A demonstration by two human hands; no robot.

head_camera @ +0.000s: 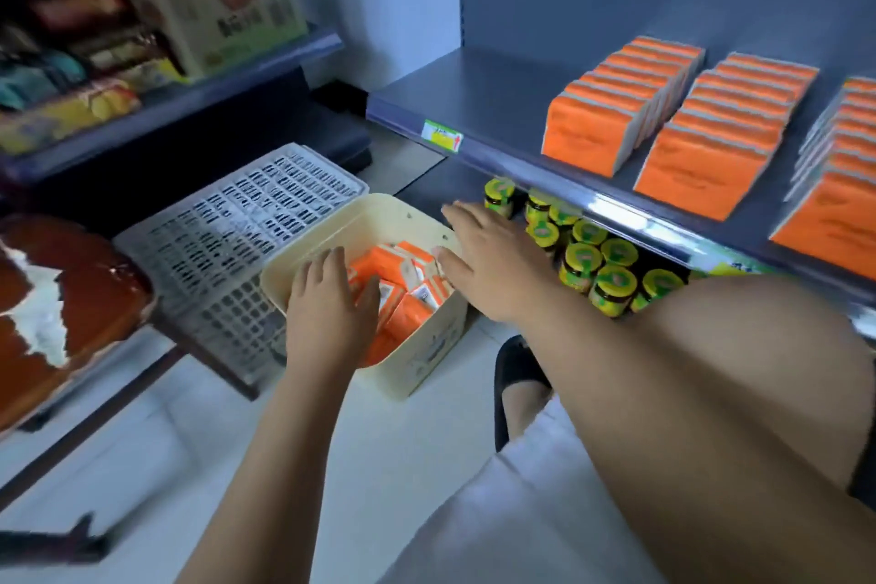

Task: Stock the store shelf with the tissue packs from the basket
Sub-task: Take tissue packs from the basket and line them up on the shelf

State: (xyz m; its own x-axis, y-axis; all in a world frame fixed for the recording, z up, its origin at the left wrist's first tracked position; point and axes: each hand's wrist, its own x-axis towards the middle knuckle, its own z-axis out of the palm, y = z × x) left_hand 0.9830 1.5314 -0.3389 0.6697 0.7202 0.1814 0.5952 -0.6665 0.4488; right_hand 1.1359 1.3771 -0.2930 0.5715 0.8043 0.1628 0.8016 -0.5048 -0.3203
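Cream basket (417, 365) sits on the tiled floor (142, 465), centre of view, with loose orange tissue packs (407, 270) piled unevenly inside. Left hand (332, 313) reaches in over the near rim. Its fingers are flat and slightly spread on top of the packs, so the grip is apart and closed on nothing. Right hand (493, 266) hovers over the basket's right rim, fingers straight and pointing far-left, thumb over the packs, grip also apart and holding nothing. The right forearm crosses in front of the lower shelf and hides part of it. Store shelf (497, 109) is at right, higher than the basket. Three rows of stocked orange packs (616, 109) stand upright on its right part, and the left part is bare grey metal. A green-yellow price label (442, 136) is on its front edge. On the level below, just right of the basket, is a cluster of jars (611, 285) with yellow-green lids, close to the right hand. A white lattice crate (227, 223) touches the basket's left side, tilted. Further left is a brown seat (61, 308) with torn covering. The far-left rack holds a cardboard box (223, 14) and snack packets (71, 104), blurred. A black shoe (516, 365) is on the floor near the basket's right corner.
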